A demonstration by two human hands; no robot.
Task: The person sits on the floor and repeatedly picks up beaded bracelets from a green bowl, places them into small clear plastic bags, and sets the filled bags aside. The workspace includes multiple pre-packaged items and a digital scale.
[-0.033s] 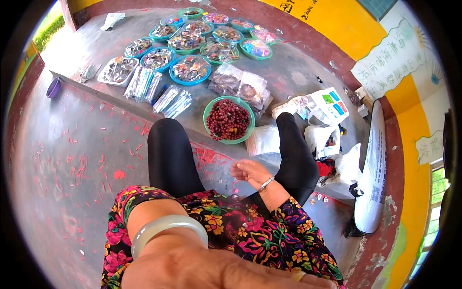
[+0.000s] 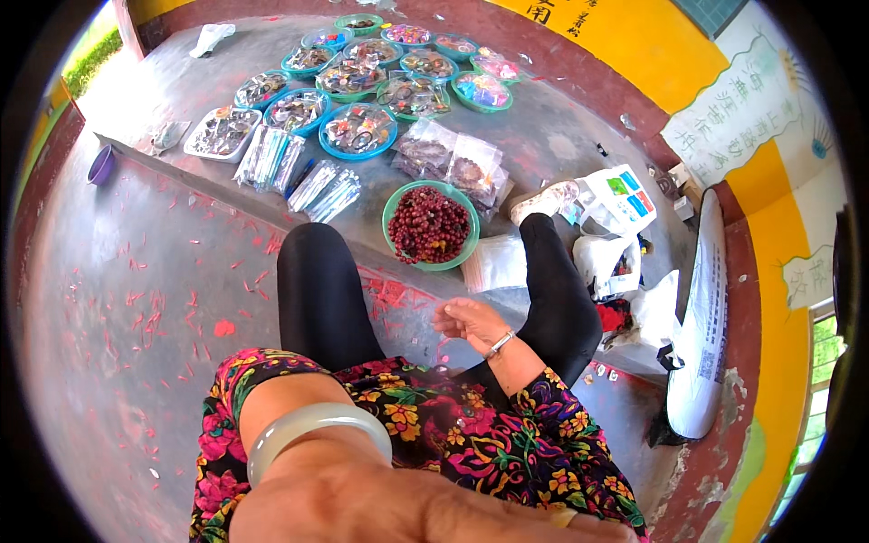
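My left hand point(image 2: 389, 502), with a pale bangle at the wrist and a ring, fills the lower edge close to the camera. Its fingers stretch to the right, partly cut off, and no object shows in them. Over my lap my right hand point(image 2: 475, 324), wearing a silver bracelet, is held up with loosely bent fingers and nothing visible in it. Beyond it, on the raised ledge, stands a green bowl point(image 2: 474, 237) full of dark red bead strings point(image 2: 425, 222). A stack of clear plastic bags point(image 2: 498, 264) lies beside the bowl, touching neither hand.
Basins point(image 2: 393, 145) of small trinkets under clear film crowd the ledge, with a white tray point(image 2: 192, 147), bagged pen-like sticks point(image 2: 326, 192) and bagged beads point(image 2: 453, 163) nearer. White carrier bags point(image 2: 605, 258) and a long white sack point(image 2: 701, 335) are right. A purple bowl point(image 2: 101, 166) is left.
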